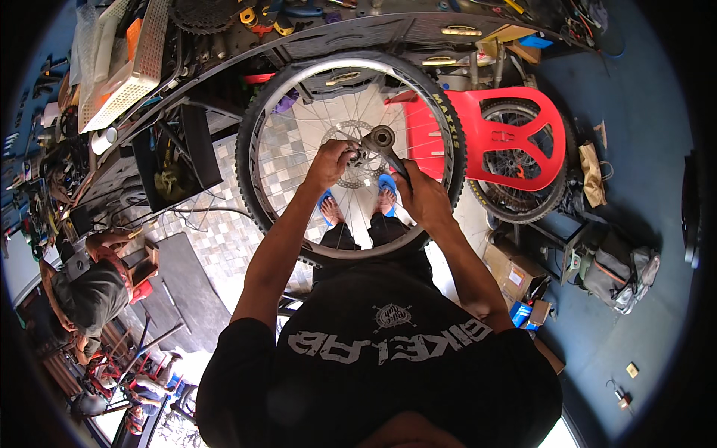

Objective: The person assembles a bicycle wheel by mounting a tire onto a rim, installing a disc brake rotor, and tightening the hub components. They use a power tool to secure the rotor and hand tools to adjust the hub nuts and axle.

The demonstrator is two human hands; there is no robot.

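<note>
A bicycle wheel with a knobby black tyre (247, 149) lies before me, over my feet, its near side by my lap. A silver brake disc (354, 179) surrounds the hub at its centre. My left hand (328, 164) is closed at the hub, thumb and fingers pinched together; what they hold is too small to make out. My right hand (426, 198) is wrapped round the handle of a dark metal wrench (390, 153). The wrench's thick round head (382, 137) sits just right of the hub, above the spokes; whether it touches the hub I cannot tell.
A workbench (358, 36) with tools runs along the far side, a white perforated basket (138, 75) on its left. A red plastic chair (515, 134) and another wheel (515, 201) stand at the right. People and bicycles are at lower left; a backpack (616, 269) lies at right.
</note>
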